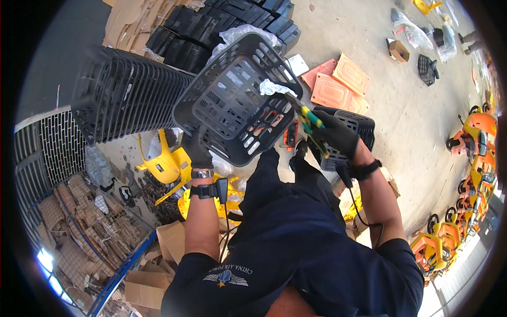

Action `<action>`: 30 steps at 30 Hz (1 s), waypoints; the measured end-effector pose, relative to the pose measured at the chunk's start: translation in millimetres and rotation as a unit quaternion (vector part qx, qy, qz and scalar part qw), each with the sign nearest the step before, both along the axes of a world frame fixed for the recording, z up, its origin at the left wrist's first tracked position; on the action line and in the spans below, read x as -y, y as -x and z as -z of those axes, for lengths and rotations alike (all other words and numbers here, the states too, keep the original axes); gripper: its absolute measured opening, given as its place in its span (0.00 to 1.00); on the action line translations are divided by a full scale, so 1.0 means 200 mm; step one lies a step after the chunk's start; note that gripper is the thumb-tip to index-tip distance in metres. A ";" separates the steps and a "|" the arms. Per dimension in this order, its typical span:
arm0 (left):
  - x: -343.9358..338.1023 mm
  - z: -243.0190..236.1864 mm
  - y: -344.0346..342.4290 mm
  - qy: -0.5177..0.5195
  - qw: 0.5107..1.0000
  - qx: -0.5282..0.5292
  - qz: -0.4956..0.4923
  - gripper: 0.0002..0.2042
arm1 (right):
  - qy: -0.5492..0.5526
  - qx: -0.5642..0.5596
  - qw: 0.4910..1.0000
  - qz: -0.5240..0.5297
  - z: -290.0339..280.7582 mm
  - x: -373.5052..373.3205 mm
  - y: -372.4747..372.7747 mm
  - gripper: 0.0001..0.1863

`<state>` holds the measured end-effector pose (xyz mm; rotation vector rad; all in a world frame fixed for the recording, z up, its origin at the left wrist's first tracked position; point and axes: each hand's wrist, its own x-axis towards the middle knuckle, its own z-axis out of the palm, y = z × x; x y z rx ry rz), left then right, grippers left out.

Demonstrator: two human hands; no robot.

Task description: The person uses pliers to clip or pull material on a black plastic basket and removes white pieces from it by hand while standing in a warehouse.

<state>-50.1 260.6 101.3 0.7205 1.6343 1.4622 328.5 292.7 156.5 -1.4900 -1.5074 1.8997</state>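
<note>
A black plastic basket (224,100) with slotted walls is tilted in front of me, its inside facing up. My left hand (196,150), in a dark glove, is closed on the basket's near left rim. In my gloved right hand (338,134) is a pair of pliers (311,117) with green and yellow handles, reaching over the basket's right side. At the tool's tip is a crumpled white scrap (275,87), paper or plastic film; I cannot tell which. Behind the basket at left leans a long nested stack of black baskets (129,95).
Another black basket (359,129) stands beyond my right hand. Orange panels (338,87) lie on the floor ahead. Yellow plastic parts (169,164) sit below my left hand. Cardboard boxes (148,285) and a wire cage (79,222) are at left; orange and yellow scooters (478,174) line the right.
</note>
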 end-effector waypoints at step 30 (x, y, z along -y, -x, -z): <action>0.11 -0.20 -0.11 -0.015 0.979 -0.190 0.069 0.11 | 0.108 -0.081 0.991 -0.009 0.27 0.08 0.05 0.18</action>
